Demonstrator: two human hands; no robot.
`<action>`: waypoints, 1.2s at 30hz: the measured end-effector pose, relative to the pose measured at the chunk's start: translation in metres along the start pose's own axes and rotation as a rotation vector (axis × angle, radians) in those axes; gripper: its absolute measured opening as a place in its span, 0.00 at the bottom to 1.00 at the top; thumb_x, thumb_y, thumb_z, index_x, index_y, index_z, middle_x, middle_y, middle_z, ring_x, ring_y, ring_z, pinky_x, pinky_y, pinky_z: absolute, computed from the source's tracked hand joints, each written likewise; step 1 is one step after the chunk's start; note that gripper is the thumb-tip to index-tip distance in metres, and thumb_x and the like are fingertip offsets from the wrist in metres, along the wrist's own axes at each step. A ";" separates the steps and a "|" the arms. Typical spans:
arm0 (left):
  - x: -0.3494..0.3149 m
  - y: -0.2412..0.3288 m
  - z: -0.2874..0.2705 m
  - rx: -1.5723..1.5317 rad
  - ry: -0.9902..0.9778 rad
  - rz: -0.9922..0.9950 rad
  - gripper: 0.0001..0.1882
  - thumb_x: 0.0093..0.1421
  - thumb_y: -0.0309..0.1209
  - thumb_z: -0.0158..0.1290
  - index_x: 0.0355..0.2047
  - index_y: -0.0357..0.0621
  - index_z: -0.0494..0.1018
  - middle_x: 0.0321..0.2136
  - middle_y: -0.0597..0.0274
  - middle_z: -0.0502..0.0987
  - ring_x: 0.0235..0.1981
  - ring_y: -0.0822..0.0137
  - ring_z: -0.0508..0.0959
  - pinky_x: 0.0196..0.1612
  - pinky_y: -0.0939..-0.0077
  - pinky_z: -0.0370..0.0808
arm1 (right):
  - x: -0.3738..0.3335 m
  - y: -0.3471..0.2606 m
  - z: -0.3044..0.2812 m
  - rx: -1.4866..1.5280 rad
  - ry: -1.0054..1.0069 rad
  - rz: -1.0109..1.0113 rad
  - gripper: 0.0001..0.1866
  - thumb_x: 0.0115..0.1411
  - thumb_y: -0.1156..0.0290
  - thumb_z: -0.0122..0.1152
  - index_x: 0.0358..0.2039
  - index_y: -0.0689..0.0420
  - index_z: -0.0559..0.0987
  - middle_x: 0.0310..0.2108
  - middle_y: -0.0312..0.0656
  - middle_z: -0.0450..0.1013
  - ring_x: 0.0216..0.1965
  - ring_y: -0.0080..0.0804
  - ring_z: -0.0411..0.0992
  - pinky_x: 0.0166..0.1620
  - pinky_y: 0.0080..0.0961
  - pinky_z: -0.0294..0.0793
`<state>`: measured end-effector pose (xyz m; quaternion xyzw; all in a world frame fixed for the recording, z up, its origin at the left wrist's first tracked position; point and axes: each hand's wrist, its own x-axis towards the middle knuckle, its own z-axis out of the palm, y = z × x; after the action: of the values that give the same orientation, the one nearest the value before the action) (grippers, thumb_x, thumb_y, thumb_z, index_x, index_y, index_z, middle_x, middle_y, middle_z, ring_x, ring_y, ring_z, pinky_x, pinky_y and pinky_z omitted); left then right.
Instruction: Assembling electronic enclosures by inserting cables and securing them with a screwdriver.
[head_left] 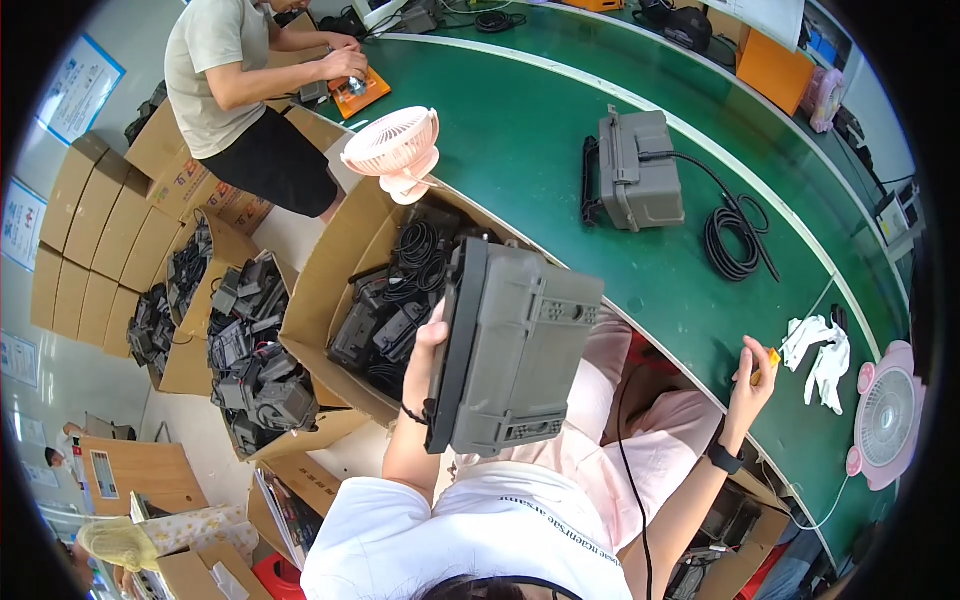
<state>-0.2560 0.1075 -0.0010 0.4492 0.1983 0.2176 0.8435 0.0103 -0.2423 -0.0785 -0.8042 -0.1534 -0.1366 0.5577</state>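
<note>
A large grey plastic case with a black frame along its left side is held up tilted in front of my body. My left hand is closed round its left edge, with most of the fingers hidden behind it. Over the green table's right part, my right hand has its fingers closed on a small yellow object, whose kind I cannot make out. White gloves lie just beyond that hand. A second grey case stands on the table, with a coiled black cable attached.
An open cardboard box of black devices and cables stands at the table's left edge, with a pink fan above it. Another pink fan is at the right. A co-worker handles something over an orange pad.
</note>
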 end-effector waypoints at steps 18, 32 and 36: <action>0.038 0.026 -0.119 1.358 0.608 0.426 0.48 0.46 0.38 0.69 0.68 0.60 0.60 0.44 0.44 0.76 0.41 0.55 0.78 0.48 0.65 0.73 | -0.001 0.000 -0.002 -0.033 0.008 0.005 0.09 0.66 0.72 0.58 0.44 0.58 0.81 0.38 0.33 0.71 0.25 0.13 0.62 0.27 0.12 0.62; 0.082 -0.050 -0.237 2.150 0.404 -0.535 0.41 0.52 0.51 0.63 0.66 0.71 0.60 0.38 0.47 0.80 0.38 0.48 0.82 0.38 0.53 0.79 | -0.003 -0.013 -0.005 -0.065 0.040 0.054 0.06 0.64 0.76 0.57 0.40 0.59 0.81 0.37 0.36 0.68 0.29 0.16 0.65 0.24 0.12 0.65; 0.090 0.001 -0.101 1.947 0.328 0.169 0.21 0.57 0.39 0.61 0.51 0.51 0.77 0.40 0.53 0.82 0.40 0.54 0.83 0.41 0.62 0.79 | -0.003 -0.017 -0.001 -0.106 0.044 0.061 0.06 0.62 0.79 0.58 0.36 0.58 0.82 0.33 0.35 0.66 0.28 0.19 0.64 0.25 0.14 0.63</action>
<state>-0.2352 0.2251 -0.0648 0.9234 0.3724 0.0787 0.0501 0.0004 -0.2377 -0.0647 -0.8337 -0.1089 -0.1453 0.5216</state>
